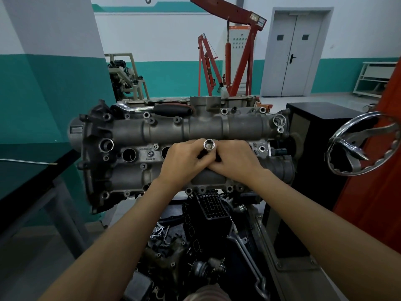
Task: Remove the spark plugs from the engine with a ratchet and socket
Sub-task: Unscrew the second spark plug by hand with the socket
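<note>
1. Your left hand (184, 158) and right hand (233, 158) meet over the middle of the engine (184, 131). The fingers of both curl around the dark shaft of the socket (209, 145), left from one side, right from the other.
2. The socket stands between your hands, its chrome square-drive mouth facing up toward you. Its long axis runs roughly upright, down into what appears to be a plug well hidden under your hands.
3. No spark plug is visible; whether one sits in the socket cannot be told.
4. The ratchet (152, 109) lies along the far edge of the engine, well apart from your hands, handle pointing right.
5. Two open plug wells (129, 154) show left of your hands.
6. Risk: if the socket sits tilted in the well, it may ride on the hex and slip or crack the plug's insulator when torque is applied.
7. Risk: lifting carelessly could drop a loose plug back down the well.
</note>
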`<state>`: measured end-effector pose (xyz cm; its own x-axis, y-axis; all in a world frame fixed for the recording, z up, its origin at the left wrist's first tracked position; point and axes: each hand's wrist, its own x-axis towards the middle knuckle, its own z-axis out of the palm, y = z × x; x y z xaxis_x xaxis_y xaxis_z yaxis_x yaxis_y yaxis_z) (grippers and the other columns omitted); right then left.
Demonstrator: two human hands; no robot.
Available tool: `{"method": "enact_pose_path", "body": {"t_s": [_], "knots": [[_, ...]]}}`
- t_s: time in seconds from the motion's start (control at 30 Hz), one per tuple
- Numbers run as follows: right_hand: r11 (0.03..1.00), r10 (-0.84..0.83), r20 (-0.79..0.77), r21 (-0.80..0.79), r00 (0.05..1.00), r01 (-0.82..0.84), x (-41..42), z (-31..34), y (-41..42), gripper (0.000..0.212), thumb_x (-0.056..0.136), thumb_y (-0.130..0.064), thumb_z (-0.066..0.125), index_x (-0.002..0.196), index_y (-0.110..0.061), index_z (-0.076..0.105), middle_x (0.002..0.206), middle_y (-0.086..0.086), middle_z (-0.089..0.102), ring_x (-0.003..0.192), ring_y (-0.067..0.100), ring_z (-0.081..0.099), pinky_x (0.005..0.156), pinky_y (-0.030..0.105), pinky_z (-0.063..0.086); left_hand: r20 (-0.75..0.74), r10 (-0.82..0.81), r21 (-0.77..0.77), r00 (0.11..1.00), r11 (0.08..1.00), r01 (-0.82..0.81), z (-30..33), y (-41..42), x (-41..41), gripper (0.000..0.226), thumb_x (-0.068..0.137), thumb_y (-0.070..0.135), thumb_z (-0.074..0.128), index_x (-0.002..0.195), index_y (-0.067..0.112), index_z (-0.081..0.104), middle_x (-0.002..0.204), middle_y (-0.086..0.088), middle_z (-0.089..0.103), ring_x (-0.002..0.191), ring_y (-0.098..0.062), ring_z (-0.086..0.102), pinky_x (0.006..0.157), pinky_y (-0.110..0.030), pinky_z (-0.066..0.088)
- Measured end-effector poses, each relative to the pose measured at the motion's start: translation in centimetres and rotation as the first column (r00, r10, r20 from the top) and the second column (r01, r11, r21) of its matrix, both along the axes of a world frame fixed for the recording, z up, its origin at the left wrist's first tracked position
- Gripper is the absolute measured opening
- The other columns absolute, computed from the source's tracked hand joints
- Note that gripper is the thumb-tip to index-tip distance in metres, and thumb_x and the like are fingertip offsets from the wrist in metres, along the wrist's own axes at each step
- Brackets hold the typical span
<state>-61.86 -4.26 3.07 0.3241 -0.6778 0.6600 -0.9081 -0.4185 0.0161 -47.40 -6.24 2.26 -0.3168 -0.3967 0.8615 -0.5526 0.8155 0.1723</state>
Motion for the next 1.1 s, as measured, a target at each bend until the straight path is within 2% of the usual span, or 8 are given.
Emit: {"method": "enact_pose_path", "body": {"t_s": [0.1, 0.27, 0.43, 0.57, 0.7, 0.9, 1.0, 1.1], "knots": [[1.0, 0.004, 0.017, 0.016, 1.0, -0.004, -0.09, 0.13, 0.07, 0.033, 0.086, -0.04, 0.055, 0.08, -0.01, 0.067, 0.073, 0.007, 0.068, 0.069, 0.026, 0.062, 0.057, 0.026, 0.03, 0.009, -0.03, 0.002, 1.0, 1.0, 0.029, 0.14, -0.03, 0.16, 0.041, 0.085, 0.038, 0.052, 0.061, 0.007, 0.062, 0.052, -0.004, 0.058, 0.047, -0.02, 0.054, 0.045, -0.027, 0.038], [0.999, 0.016, 0.001, -0.047, 1.0, -0.016, 0.3, 0.37, 0.66, 0.023, 0.078, -0.022, 0.058, 0.064, -0.004, 0.059, 0.056, 0.012, 0.062, 0.048, 0.032, 0.057, 0.048, 0.025, 0.027, 0.004, -0.032, 0.023, 0.999, 0.999, 0.032, 0.32, 0.41, 0.17, 0.036, 0.083, 0.038, 0.05, 0.063, 0.011, 0.04, 0.054, 0.0, 0.044, 0.047, -0.02, 0.043, 0.045, -0.026, 0.03], [1.0, 0.011, 0.003, -0.011, 1.0, -0.011, 0.11, 0.1, 0.38, 0.022, 0.081, -0.027, 0.058, 0.083, -0.006, 0.052, 0.075, 0.008, 0.063, 0.062, 0.031, 0.059, 0.052, 0.028, 0.029, 0.036, -0.06, 0.038, 0.998, 0.998, 0.058, 0.45, 0.68, 0.16, 0.026, 0.078, 0.033, 0.045, 0.068, 0.009, 0.042, 0.062, 0.003, 0.043, 0.05, -0.021, 0.045, 0.045, -0.026, 0.031], [1.0, -0.003, -0.008, 0.004, 1.0, 0.003, 0.14, 0.01, 0.25, 0.027, 0.082, -0.035, 0.059, 0.075, -0.009, 0.062, 0.068, 0.008, 0.065, 0.063, 0.028, 0.061, 0.055, 0.027, 0.03, 0.043, -0.006, 0.014, 0.999, 1.0, 0.006, 0.18, 0.4, 0.18, 0.044, 0.085, 0.038, 0.044, 0.068, 0.001, 0.059, 0.06, -0.007, 0.059, 0.051, -0.025, 0.055, 0.046, -0.037, 0.045], [0.999, -0.036, -0.01, -0.009, 0.999, 0.036, 0.04, 0.01, 0.08, 0.035, 0.086, -0.038, 0.056, 0.074, -0.007, 0.067, 0.072, 0.012, 0.068, 0.07, 0.031, 0.063, 0.057, 0.028, 0.03, 0.029, -0.008, 0.07, 1.0, 0.998, 0.006, 0.21, 0.03, 0.34, 0.058, 0.085, 0.05, 0.044, 0.065, 0.0, 0.065, 0.055, -0.009, 0.06, 0.051, -0.024, 0.056, 0.05, -0.041, 0.044], [0.999, 0.034, -0.034, -0.035, 0.999, -0.035, 0.2, 0.16, 0.5, 0.034, 0.082, -0.033, 0.044, 0.072, -0.004, 0.06, 0.065, 0.012, 0.065, 0.056, 0.032, 0.059, 0.051, 0.027, 0.028, 0.009, -0.076, 0.042, 0.997, 0.996, 0.075, 0.41, 0.79, 0.2, 0.028, 0.082, 0.034, 0.046, 0.067, 0.011, 0.041, 0.059, 0.005, 0.042, 0.05, -0.017, 0.041, 0.046, -0.028, 0.033], [1.0, 0.029, -0.016, -0.001, 0.999, -0.029, 0.14, 0.07, 0.29, 0.026, 0.085, -0.034, 0.053, 0.088, -0.008, 0.055, 0.08, 0.005, 0.065, 0.067, 0.027, 0.061, 0.055, 0.028, 0.033, 0.013, -0.055, 0.042, 0.998, 0.998, 0.054, 0.29, 0.66, 0.13, 0.025, 0.082, 0.031, 0.046, 0.07, 0.009, 0.047, 0.064, 0.002, 0.045, 0.053, -0.019, 0.045, 0.048, -0.026, 0.033], [1.0, 0.013, 0.032, 0.002, 0.999, -0.014, 0.12, 0.08, 0.22, 0.033, 0.085, -0.042, 0.052, 0.091, -0.009, 0.053, 0.073, 0.003, 0.065, 0.063, 0.022, 0.061, 0.054, 0.027, 0.036, -0.003, -0.013, 0.023, 1.0, 1.0, 0.013, 0.19, 0.32, 0.12, 0.032, 0.087, 0.033, 0.054, 0.069, 0.006, 0.057, 0.063, -0.005, 0.055, 0.053, -0.023, 0.053, 0.047, -0.03, 0.04]]}}
